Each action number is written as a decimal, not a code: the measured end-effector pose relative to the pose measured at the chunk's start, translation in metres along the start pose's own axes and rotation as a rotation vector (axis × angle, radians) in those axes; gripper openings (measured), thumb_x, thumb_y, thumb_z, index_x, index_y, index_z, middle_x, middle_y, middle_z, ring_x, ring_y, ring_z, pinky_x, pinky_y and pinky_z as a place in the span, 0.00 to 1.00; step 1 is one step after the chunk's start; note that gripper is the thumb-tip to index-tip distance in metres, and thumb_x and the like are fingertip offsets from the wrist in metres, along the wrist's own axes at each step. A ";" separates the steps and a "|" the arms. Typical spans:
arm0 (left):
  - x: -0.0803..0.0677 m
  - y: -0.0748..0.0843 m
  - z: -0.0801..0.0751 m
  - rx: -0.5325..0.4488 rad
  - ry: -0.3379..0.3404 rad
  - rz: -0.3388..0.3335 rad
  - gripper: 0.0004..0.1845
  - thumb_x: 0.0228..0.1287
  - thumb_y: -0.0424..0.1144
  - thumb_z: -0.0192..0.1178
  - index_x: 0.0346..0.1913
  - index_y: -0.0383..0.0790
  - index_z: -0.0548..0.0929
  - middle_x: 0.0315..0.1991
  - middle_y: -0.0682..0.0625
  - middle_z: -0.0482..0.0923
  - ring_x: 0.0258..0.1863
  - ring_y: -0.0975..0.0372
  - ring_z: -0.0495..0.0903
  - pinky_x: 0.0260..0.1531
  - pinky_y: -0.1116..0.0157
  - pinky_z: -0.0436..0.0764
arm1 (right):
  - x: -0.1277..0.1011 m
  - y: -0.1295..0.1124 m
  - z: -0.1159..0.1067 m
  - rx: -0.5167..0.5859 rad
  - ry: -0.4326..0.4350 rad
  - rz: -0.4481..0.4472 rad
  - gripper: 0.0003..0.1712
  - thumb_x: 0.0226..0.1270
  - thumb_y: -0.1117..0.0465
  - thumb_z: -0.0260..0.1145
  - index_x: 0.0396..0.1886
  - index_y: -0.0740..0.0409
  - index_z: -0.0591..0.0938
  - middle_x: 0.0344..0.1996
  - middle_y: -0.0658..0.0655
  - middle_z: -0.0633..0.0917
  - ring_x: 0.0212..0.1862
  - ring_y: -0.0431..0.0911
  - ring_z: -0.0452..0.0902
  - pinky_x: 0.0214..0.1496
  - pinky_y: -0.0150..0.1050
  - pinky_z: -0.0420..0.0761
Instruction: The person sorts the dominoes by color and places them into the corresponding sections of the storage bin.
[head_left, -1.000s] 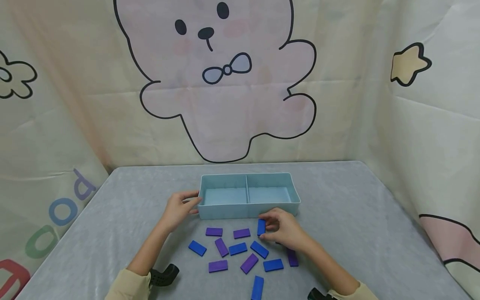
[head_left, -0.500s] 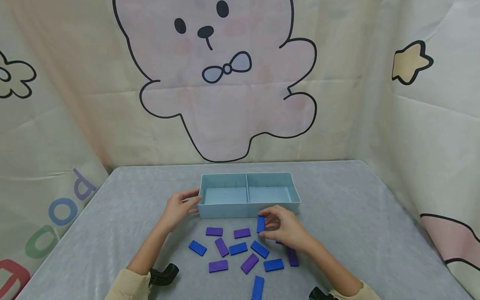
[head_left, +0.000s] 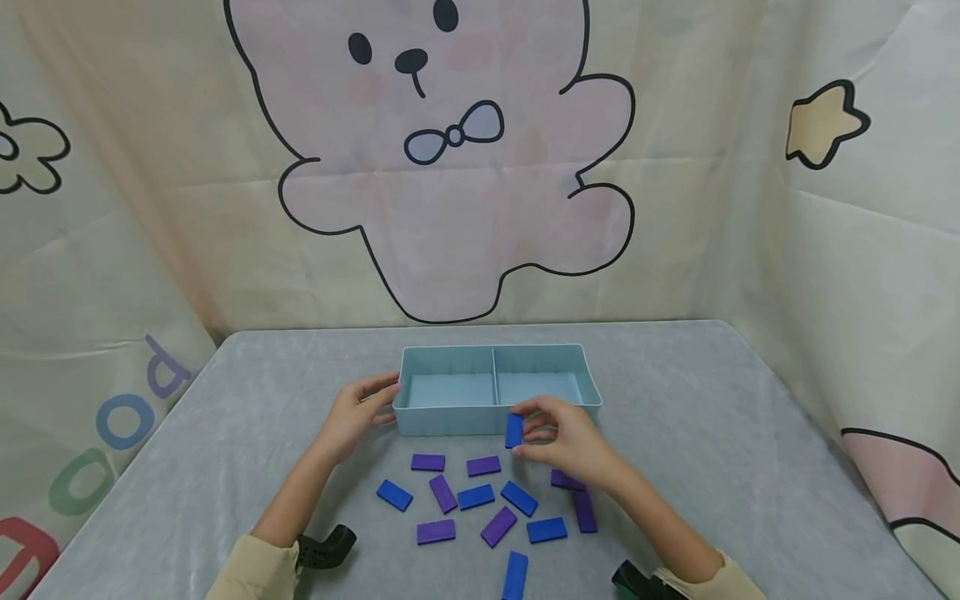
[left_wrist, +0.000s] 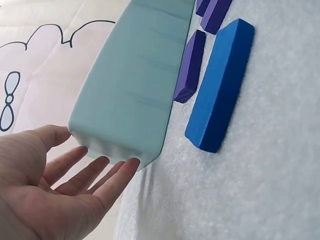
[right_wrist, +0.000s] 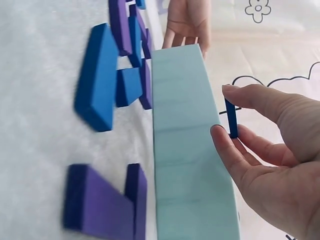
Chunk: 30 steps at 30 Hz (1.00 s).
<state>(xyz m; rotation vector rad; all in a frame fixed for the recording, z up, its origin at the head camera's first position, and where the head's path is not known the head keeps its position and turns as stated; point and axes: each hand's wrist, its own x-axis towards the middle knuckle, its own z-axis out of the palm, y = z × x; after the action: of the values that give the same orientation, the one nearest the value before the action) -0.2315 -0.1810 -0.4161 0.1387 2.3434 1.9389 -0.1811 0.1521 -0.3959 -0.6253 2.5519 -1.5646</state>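
bare hands, pale yellow sleeves [head_left: 255,571] w/ black wrist cams [head_left: 326,550] on both arms.

Blue block [right_wrist: 232,119] between fingers [right_wrist: 224,150], beside tray [right_wrist: 186,145]

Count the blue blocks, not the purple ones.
6. One is pinched in the right hand by the tray: held block. Five lie on the table. The hand may hide more.
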 end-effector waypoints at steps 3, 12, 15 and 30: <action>0.000 0.000 -0.001 -0.006 -0.015 0.001 0.27 0.83 0.38 0.56 0.74 0.23 0.70 0.74 0.27 0.68 0.69 0.37 0.75 0.59 0.50 0.85 | 0.003 -0.004 0.000 -0.004 -0.001 -0.014 0.26 0.62 0.72 0.78 0.59 0.70 0.82 0.54 0.65 0.84 0.50 0.52 0.84 0.54 0.39 0.88; 0.000 -0.001 -0.002 -0.003 -0.032 -0.003 0.27 0.83 0.37 0.55 0.75 0.23 0.69 0.74 0.27 0.68 0.69 0.37 0.75 0.59 0.47 0.84 | 0.020 -0.013 0.001 -0.014 -0.018 -0.049 0.25 0.63 0.72 0.77 0.60 0.69 0.82 0.56 0.66 0.84 0.50 0.52 0.84 0.55 0.40 0.88; 0.001 -0.001 -0.002 -0.005 -0.039 -0.003 0.27 0.83 0.37 0.55 0.75 0.23 0.68 0.74 0.27 0.69 0.69 0.37 0.75 0.59 0.47 0.84 | 0.025 -0.016 0.002 -0.019 -0.015 -0.053 0.26 0.62 0.72 0.77 0.60 0.69 0.82 0.56 0.66 0.85 0.49 0.52 0.85 0.54 0.39 0.88; 0.001 0.000 -0.002 -0.026 -0.041 -0.015 0.28 0.83 0.38 0.55 0.75 0.24 0.68 0.73 0.27 0.69 0.68 0.37 0.76 0.59 0.48 0.85 | 0.045 -0.027 0.000 -0.003 -0.009 -0.053 0.26 0.65 0.70 0.77 0.62 0.70 0.82 0.57 0.67 0.84 0.50 0.54 0.86 0.52 0.39 0.89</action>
<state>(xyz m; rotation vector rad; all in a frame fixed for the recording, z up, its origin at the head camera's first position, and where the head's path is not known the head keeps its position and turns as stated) -0.2325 -0.1825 -0.4157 0.1564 2.2866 1.9396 -0.2142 0.1243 -0.3658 -0.7042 2.5527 -1.5703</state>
